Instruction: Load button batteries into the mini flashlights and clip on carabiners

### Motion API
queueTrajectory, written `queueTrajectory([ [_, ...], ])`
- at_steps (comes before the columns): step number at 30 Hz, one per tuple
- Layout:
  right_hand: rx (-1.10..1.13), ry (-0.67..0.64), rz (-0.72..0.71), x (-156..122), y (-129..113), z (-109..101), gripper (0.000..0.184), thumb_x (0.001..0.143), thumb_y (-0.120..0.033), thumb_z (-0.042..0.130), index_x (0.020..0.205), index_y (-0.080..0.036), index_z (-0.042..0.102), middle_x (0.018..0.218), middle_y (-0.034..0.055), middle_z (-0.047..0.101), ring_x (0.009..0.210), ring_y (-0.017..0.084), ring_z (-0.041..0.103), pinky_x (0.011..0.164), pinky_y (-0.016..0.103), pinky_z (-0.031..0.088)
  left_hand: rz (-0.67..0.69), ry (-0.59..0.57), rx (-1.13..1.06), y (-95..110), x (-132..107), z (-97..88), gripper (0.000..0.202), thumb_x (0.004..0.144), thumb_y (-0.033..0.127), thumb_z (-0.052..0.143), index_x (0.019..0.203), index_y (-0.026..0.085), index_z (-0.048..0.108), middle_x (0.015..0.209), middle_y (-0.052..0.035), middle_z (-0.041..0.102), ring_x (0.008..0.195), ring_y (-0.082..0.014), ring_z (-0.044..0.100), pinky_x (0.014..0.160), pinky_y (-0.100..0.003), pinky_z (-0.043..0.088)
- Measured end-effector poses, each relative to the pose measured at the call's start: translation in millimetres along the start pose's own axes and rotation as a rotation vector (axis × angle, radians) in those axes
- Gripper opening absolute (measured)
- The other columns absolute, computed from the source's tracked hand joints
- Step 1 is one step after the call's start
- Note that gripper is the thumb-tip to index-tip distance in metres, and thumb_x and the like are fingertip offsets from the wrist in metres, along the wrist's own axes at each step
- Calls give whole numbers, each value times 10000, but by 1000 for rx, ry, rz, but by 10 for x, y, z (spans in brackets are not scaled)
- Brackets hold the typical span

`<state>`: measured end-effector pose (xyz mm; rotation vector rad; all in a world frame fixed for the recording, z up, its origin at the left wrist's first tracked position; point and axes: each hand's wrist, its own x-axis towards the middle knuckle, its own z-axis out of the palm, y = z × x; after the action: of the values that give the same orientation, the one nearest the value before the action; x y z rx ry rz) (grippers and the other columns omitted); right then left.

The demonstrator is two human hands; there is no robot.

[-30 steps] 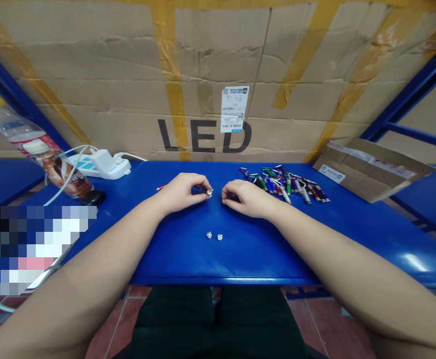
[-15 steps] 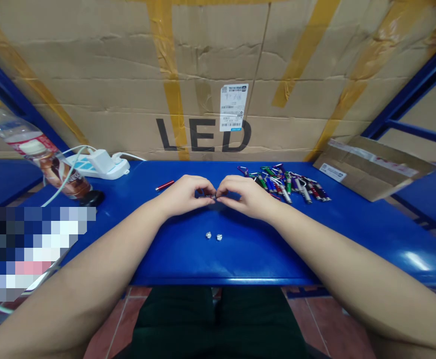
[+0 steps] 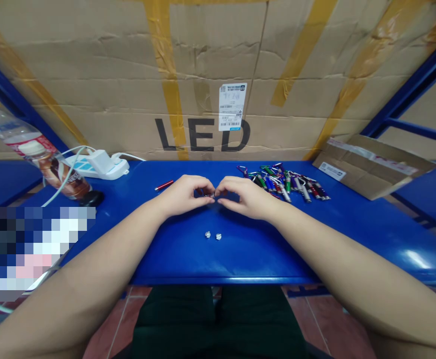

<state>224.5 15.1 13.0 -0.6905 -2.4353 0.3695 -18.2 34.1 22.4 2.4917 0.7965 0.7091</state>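
My left hand (image 3: 188, 195) is pinched closed on a tiny shiny piece, too small to name, above the blue table (image 3: 165, 259). Its fingertips almost meet those of my right hand (image 3: 242, 198), which is curled with thumb and forefinger slightly apart; whether anything lies between them I cannot make out. Two small silvery pieces (image 3: 213, 236) lie on the table just in front of my hands. A slim red metal tube (image 3: 164, 185) rests beside the left hand. Behind the right hand is a pile of colourful small keychain flashlights (image 3: 285, 183) with clips.
A tilted-looking drink bottle (image 3: 53, 159) and a white power strip (image 3: 105, 167) with cables are at the left. On the right sits a small cardboard box (image 3: 370, 167). A large taped carton (image 3: 120, 99) marked LED stands along the back edge.
My right thumb and forefinger have parted slightly at the tips. The left hand keeps its pinch, and the things on the table stay in place.
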Motion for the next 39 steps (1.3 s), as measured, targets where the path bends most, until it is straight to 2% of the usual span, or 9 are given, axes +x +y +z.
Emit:
queueTrajectory([
  [8,64,59,13,-14,-72,-67,54,948,-229,636,943,-185,665,899,49,701,790,168,634,760,296,502,-31,-5,-50,-1,-9,-3,221,916,334,701,1082,189,715,949,-31,769,849,-172,712,773,-276,549],
  [10,123,-54,-6,-12,-130,-81,102,928,-275,695,889,-181,685,839,27,684,744,152,617,722,277,484,-24,-8,-37,-7,-9,-6,209,927,313,687,1096,193,715,972,-32,769,870,-172,715,780,-276,549],
  [14,202,-414,22,-3,-275,-69,237,829,-390,841,900,-184,747,806,3,682,729,145,621,691,263,463,-11,8,20,-11,-9,-15,162,930,305,688,1041,196,731,968,-26,769,864,-169,710,786,-280,546],
  [20,128,-538,71,13,-350,-4,48,915,-227,740,907,-182,752,755,-4,700,697,132,617,677,255,431,-46,20,-15,-16,-18,-1,217,928,317,684,1103,194,723,1006,-43,775,893,-184,717,802,-303,567],
  [23,162,-440,110,-2,-296,-24,50,918,-217,718,912,-169,731,775,5,707,675,129,618,657,252,452,-73,46,-67,-37,-19,22,268,917,332,695,1138,182,714,1030,-60,775,915,-195,724,805,-312,576],
  [28,253,-7,167,-35,-111,-30,91,924,-239,674,982,-175,705,892,40,747,778,161,691,760,293,549,-73,52,-29,-41,-8,25,255,940,324,660,1130,172,733,1050,-71,767,931,-199,716,836,-325,568],
  [31,321,160,233,-38,5,19,119,912,-274,686,994,-188,692,918,44,757,814,176,717,794,320,584,-34,55,12,-13,-3,12,263,979,321,609,1159,180,739,1067,-76,754,980,-206,703,847,-323,552],
  [36,351,280,266,-27,114,101,141,880,-293,715,961,-193,656,901,48,749,801,182,725,801,343,606,-11,23,24,2,-5,11,317,1030,327,536,1249,183,714,1092,-82,734,967,-199,694,880,-337,548],
  [39,347,293,265,-24,125,117,141,874,-302,720,931,-197,645,891,50,751,790,185,725,788,348,611,-17,-3,23,-30,-4,31,329,1032,356,542,1258,182,706,1157,-89,741,1057,-222,693,966,-370,537],
])
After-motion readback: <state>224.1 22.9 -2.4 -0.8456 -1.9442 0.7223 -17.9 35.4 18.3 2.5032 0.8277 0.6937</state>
